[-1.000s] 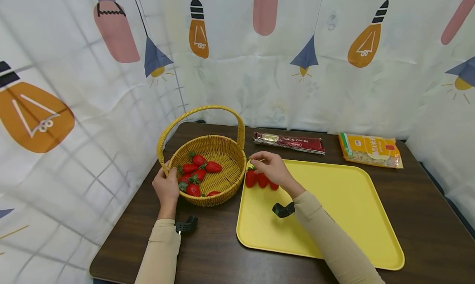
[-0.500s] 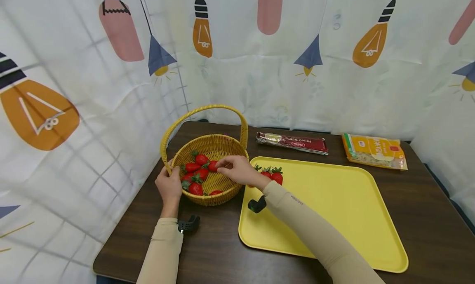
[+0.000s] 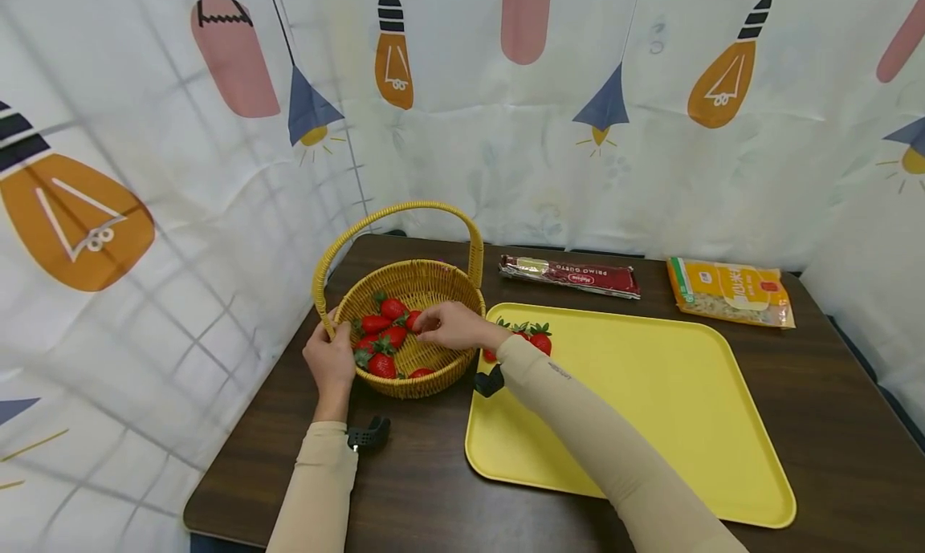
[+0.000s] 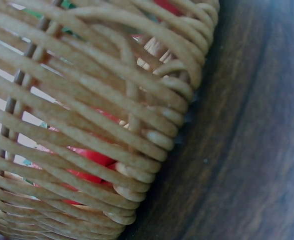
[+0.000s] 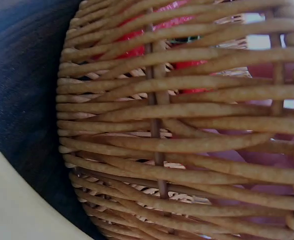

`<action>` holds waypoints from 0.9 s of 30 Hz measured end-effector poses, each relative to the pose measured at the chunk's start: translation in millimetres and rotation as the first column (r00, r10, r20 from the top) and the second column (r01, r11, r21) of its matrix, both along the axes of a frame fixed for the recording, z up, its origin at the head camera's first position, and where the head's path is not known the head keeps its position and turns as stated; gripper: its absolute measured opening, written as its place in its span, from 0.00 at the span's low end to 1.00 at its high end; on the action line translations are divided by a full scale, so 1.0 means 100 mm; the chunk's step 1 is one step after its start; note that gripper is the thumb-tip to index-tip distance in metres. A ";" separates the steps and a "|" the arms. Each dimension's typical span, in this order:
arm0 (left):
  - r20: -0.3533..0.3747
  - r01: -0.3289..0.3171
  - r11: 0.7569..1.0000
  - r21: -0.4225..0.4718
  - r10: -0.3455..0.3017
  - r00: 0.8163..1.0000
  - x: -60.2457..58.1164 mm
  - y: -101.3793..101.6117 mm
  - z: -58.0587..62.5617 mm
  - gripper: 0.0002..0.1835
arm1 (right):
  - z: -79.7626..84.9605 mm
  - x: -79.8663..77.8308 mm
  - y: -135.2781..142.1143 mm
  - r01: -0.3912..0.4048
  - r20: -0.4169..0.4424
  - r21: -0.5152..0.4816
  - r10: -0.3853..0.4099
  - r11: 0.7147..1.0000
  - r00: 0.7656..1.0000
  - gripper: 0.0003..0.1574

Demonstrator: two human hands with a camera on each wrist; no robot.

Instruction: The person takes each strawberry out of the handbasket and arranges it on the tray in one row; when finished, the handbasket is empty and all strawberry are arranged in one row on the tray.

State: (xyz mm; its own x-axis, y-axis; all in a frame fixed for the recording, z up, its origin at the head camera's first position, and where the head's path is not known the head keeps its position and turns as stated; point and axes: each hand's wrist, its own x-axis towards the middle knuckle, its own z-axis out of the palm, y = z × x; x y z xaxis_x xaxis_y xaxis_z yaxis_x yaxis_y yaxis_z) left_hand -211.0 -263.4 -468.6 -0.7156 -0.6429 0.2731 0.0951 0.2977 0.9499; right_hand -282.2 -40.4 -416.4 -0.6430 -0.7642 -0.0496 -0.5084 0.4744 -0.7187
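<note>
A yellow woven basket (image 3: pixel 405 388) with a tall arched handle holds several red strawberries (image 3: pixel 381 366). At its left side my left hand (image 3: pixel 332 362) grips the rim by the base of the handle. My right hand (image 3: pixel 455 327) reaches over the right rim into the basket. Its thumb and fingers pinch the rightmost strawberry (image 3: pixel 413 320), partly covering it. Three strawberries (image 3: pixel 539 342) lie at the upper left corner of the yellow tray (image 3: pixel 621 408), partly behind the right wrist. Both wrist views show the basket's weave (image 4: pixel 87 110) close up, with red fruit behind it.
A dark red packet (image 3: pixel 571 277) lies behind the tray. To its right is a yellow-orange bag (image 3: pixel 731 293) with a see-through lower part. The dark wooden table (image 3: pixel 419 473) meets a patterned curtain (image 3: pixel 477 168) at the back and left.
My right hand has moved left from the strawberries on the tray into the basket, down to a strawberry there. My left hand stays on the basket's rim.
</note>
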 end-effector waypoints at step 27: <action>0.000 0.002 1.000 0.004 -0.002 1.000 0.01 0.00 -0.01 0.14 | -0.06 -0.13 -0.10 -0.352 0.387 0.039 0.311 0.935 0.868 0.20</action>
